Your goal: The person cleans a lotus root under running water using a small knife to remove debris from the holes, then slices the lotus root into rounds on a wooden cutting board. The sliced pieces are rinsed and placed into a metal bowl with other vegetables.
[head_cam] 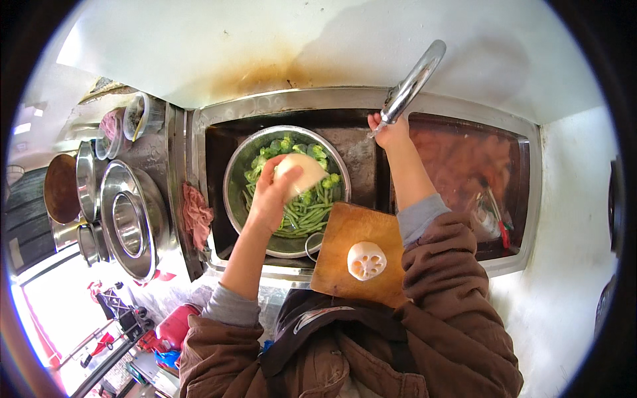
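My left hand (272, 191) grips a pale, rounded, peeled piece of vegetable (299, 174), probably lotus root, above a steel bowl (230, 209). In the bowl are green beans (304, 215) and broccoli florets (284, 145). My right hand (393, 134) reaches to the end of the chrome faucet (410, 84), which partly covers it. Some water shows beside its fingers; whether it grips the spout is hidden. A cut lotus root (367, 260), holes facing up, rests on a wooden cutting board (338, 244) at the sink's front edge.
The right sink basin (522, 199) holds reddish, cloudy water and a red-handled tool (504, 234). A pink cloth (197, 214) hangs at the sink's left edge. Steel bowls (112, 219) and a plastic tub (144, 117) stand on the left. A wall (239, 45) rises behind the faucet.
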Available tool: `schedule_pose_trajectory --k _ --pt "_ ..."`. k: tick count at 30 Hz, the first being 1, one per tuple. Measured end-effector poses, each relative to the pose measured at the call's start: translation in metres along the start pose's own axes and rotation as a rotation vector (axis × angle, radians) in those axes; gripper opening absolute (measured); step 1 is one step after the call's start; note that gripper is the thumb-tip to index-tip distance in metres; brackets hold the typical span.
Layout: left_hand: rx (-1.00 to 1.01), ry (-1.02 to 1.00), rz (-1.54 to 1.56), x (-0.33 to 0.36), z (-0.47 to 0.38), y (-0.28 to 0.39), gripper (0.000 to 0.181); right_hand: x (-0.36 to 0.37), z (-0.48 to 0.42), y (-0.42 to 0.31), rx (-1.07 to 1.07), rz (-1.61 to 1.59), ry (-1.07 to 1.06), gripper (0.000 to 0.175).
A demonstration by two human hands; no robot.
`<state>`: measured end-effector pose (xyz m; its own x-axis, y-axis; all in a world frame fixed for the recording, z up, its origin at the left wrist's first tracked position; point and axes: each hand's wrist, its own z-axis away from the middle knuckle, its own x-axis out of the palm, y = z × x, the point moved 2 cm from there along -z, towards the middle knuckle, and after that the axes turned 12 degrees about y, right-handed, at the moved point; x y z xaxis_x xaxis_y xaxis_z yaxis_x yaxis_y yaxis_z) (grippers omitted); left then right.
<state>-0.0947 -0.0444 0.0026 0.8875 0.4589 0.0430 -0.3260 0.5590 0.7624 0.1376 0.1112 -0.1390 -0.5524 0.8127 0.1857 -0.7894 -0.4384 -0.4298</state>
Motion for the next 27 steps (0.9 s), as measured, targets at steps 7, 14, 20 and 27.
schedule_pose_trajectory --k 7,14,20,27 --pt "1.014 0.033 -0.929 -0.031 0.033 -0.01 0.066 0.012 -0.03 -0.004 0.364 -0.758 -0.474 0.024" --pt "1.105 -0.182 -0.795 -0.059 0.061 -0.03 0.064 -0.086 0.076 -0.037 -0.404 0.446 -0.336 0.037" --pt "1.06 -0.325 -0.728 -0.05 0.077 -0.049 0.063 -0.242 0.172 -0.04 -0.981 0.997 -0.034 0.023" --pt "1.164 -0.325 -0.624 -0.019 0.094 -0.041 0.066 -0.331 0.207 0.002 -1.241 1.151 0.161 0.035"
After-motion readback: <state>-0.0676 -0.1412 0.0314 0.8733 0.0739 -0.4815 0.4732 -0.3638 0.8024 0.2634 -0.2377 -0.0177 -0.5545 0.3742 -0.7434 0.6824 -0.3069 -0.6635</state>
